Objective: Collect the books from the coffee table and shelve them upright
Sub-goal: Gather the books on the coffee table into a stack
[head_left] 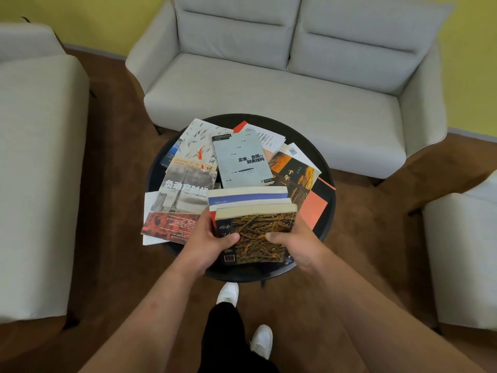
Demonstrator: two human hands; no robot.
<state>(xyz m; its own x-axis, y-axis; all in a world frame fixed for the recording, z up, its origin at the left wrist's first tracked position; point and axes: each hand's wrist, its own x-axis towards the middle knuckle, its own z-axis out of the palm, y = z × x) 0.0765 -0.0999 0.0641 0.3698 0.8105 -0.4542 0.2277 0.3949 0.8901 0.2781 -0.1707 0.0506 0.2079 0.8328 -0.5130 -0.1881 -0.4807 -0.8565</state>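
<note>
Several books lie scattered flat on a round black coffee table (326,168). I hold a small stack of books (255,227) over the table's near edge; its top cover is dark with a yellow tangled pattern. My left hand (207,243) grips the stack's left side, thumb on the cover. My right hand (291,242) grips its right side the same way. Behind the stack lie a pale grey-blue book (240,161), a white book with a red fish (199,145), a grey tower-cover book (185,191), a red-cover book (168,227) and an orange-and-black book (294,170).
A light grey two-seat sofa (282,84) stands behind the table. An armchair (35,162) is at the left and another seat (462,254) at the right. The floor is brown carpet. My white shoes (228,293) stand just before the table. No shelf is in view.
</note>
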